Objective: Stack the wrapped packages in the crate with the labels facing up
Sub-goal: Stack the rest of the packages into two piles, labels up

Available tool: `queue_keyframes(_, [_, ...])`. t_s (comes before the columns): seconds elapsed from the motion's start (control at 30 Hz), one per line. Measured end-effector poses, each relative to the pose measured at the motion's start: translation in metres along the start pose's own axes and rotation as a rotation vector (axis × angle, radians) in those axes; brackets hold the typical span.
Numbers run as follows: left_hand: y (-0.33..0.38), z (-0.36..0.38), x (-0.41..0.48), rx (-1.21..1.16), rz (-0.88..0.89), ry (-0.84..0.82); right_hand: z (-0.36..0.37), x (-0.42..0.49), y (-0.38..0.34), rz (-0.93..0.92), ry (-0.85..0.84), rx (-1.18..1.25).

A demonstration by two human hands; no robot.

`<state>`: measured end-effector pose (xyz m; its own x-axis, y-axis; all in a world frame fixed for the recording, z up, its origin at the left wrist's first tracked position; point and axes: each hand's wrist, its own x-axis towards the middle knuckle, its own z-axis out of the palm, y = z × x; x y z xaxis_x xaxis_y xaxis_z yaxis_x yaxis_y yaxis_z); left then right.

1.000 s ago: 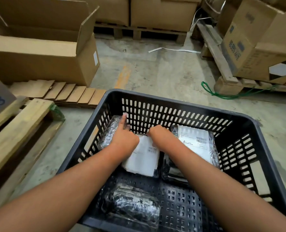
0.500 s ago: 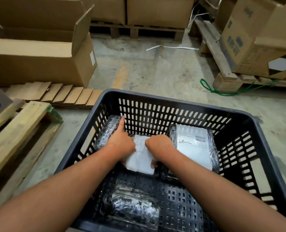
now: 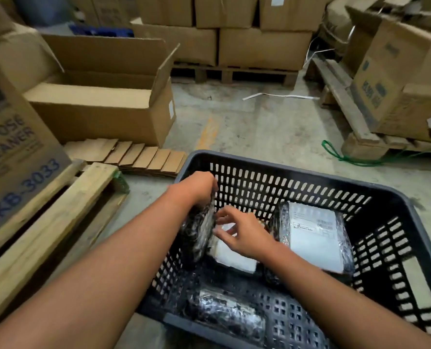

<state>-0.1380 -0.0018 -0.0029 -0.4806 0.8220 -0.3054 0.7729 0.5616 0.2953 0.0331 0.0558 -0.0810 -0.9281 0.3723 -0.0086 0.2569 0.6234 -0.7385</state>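
One wrapped package [image 3: 199, 231] is in the grip of my left hand [image 3: 193, 188], which closes on its top edge and holds it upright on its side by the left wall of the crate [image 3: 295, 176]. My right hand [image 3: 244, 234] hovers beside it, fingers spread and holding nothing, over a label-up package [image 3: 234, 255]. I judge this as the turning step: next I must lay the package flat, label up.
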Motion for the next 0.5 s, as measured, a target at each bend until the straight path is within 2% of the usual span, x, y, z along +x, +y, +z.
queue_keyframes(0.13, [0.001,-0.001,0.004,-0.038,-0.042,-0.009,0.024,-0.015,-0.023,-0.042,-0.064,-0.011])
queue_keyframes(0.3, [-0.001,-0.007,0.008,-0.095,-0.034,-0.032,0.037,-0.018,-0.028,-0.108,-0.070,-0.189])
queue_keyframes(0.4, [-0.002,-0.007,0.011,-0.108,-0.009,-0.031,0.035,-0.019,-0.021,-0.066,-0.008,0.004])
queue_keyframes(0.5, [-0.002,-0.004,0.013,-0.116,-0.005,-0.013,0.035,-0.022,-0.013,-0.036,-0.036,0.132])
